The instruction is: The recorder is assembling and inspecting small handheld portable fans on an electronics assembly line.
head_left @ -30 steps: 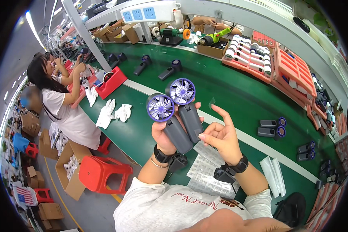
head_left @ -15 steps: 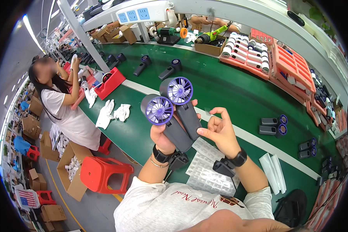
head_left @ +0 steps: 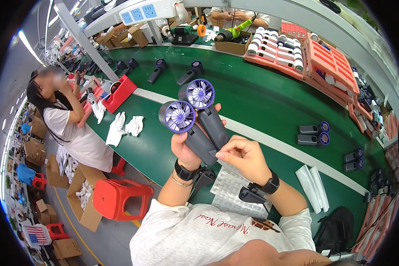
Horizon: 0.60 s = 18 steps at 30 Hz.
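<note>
Two dark grey handheld fans with purple grilles, the nearer one [head_left: 199, 144] and the farther one [head_left: 213, 126], lie side by side in my left hand [head_left: 185, 153]. Its fingers wrap round both handles from beneath, and the fan heads point away from me. My right hand [head_left: 244, 155] is closed in a pinch at the lower end of the handles, thumb touching or very near the nearer fan. Whatever is between those fingertips is too small to make out. Below the hands, printed sheets of small labels [head_left: 230, 186] lie on the green table.
More fans [head_left: 312, 134] lie on the green work surface [head_left: 252, 97] to the right, others [head_left: 190, 73] farther off. White gloves [head_left: 116, 128] and a red holder [head_left: 121, 94] are at left. A co-worker [head_left: 71, 119] stands beyond a red stool [head_left: 119, 199]. Orange trays [head_left: 332, 66] stand at the far right.
My right hand has moved left from the farther fan's handle end to the nearer one's, and its raised index finger has curled into a pinch. The left hand still holds both fans.
</note>
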Tool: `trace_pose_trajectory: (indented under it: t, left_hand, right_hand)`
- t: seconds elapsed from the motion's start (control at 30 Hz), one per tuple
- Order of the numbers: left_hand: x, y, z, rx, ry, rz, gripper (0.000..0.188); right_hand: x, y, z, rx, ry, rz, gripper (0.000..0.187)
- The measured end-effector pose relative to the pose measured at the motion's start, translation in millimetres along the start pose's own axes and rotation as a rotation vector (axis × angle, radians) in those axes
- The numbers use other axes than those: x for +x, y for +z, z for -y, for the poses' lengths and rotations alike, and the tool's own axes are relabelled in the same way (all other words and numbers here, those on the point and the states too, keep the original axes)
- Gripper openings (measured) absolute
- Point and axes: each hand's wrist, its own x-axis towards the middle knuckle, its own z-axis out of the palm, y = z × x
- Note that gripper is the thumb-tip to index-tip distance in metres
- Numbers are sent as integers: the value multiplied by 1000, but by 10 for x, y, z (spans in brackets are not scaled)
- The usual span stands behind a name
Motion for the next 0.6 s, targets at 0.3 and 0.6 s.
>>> trace_pose_trajectory:
  t: [0.3,0.6]
  left_hand:
    - [-32,-8,28,26,38,-40,55]
    - [-11,11,25,18,53,-58,57]
  right_hand:
    - [8,44,-29,-177,-163,-31,11]
    - [33,184,-60,-755,-535,-265,18]
